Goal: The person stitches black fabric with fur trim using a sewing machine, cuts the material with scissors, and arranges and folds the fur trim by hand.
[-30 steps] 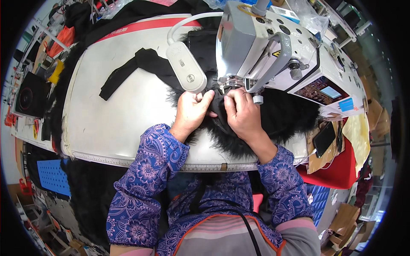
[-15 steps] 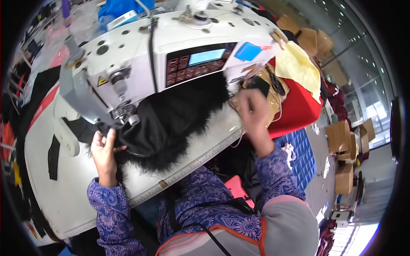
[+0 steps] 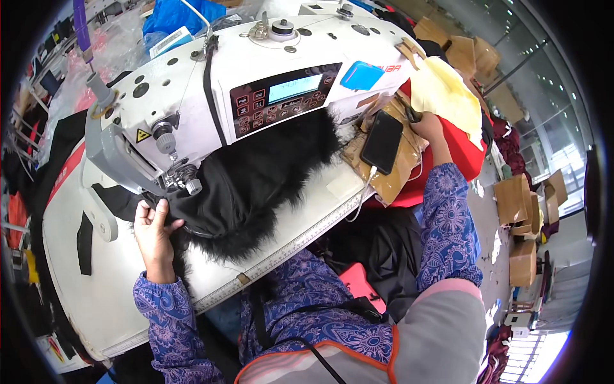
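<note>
Both hands are well apart. The left hand [image 3: 155,243] rests at the left end of a black fur-edged piece [image 3: 240,185], its fingertips on the cloth just beside the needle area; whether they pinch it cannot be told. The right hand [image 3: 427,128] reaches past the tabletop's right end, its fingers closed on a small dark object [image 3: 412,114], whose kind is too hidden to tell.

Patterned blue-purple sleeves cover both forearms. Along the near edge of the white tabletop [image 3: 109,307] runs a measuring tape [image 3: 300,242]. Behind it lies the fur-edged piece, smooth cloth upward, its shaggy border toward that edge. Toward the tabletop's left edge lies a black strip [image 3: 84,243], near a pale slim device [image 3: 101,214].

At the right end, a dark phone [image 3: 382,142] with a white cable plugged in lies on brown cardboard [image 3: 396,182], near the right hand. A red container [image 3: 464,157] and a yellow cloth [image 3: 446,96] are beside it.

Beyond the piece stands the white sewing machine [image 3: 192,102], its control panel [image 3: 284,99] lit. Farther back are a blue bag [image 3: 182,16] and, off right, cardboard boxes [image 3: 513,198].
</note>
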`<state>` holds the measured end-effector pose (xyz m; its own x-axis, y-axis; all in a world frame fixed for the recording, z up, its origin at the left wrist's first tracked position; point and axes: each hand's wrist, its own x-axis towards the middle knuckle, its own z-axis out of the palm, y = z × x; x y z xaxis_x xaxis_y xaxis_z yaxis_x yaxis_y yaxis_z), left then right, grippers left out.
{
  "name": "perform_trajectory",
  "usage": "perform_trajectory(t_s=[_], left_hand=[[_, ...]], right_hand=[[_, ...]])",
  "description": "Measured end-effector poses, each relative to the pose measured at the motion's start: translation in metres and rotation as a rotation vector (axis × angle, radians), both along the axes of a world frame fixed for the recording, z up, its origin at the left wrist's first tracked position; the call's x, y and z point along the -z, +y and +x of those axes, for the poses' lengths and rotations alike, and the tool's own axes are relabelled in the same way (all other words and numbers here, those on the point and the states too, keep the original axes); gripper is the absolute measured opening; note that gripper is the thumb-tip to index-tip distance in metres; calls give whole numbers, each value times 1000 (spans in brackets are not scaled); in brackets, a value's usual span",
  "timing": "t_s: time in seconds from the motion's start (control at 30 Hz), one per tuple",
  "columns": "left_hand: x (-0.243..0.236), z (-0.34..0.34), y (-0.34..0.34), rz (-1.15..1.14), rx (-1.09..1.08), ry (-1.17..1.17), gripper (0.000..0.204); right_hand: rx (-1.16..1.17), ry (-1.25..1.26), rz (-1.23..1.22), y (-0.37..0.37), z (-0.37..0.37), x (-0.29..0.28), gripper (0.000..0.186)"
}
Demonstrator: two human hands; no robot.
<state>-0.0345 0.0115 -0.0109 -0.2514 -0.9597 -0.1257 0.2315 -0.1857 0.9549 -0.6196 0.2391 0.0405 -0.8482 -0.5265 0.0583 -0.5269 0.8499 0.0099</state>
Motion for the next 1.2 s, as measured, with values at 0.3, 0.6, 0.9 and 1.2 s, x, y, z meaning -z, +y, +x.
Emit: perform_trajectory(t_s=[0.3, 0.6, 0.9, 1.2], left_hand=[[7, 10, -2, -26, -50, 30, 18], [11, -2, -1, 6, 8, 154, 14], [3, 3, 2, 3, 58, 158, 6], [-2, 0, 3, 9, 67, 167, 11]], right_hand=[[20, 48, -1100, 80, 96, 29, 27], [-807, -44, -398, 27, 303, -26, 57], [-1127, -15, -331, -56, 329, -3, 49], [-1188, 69, -311, -76, 330, -7, 47]])
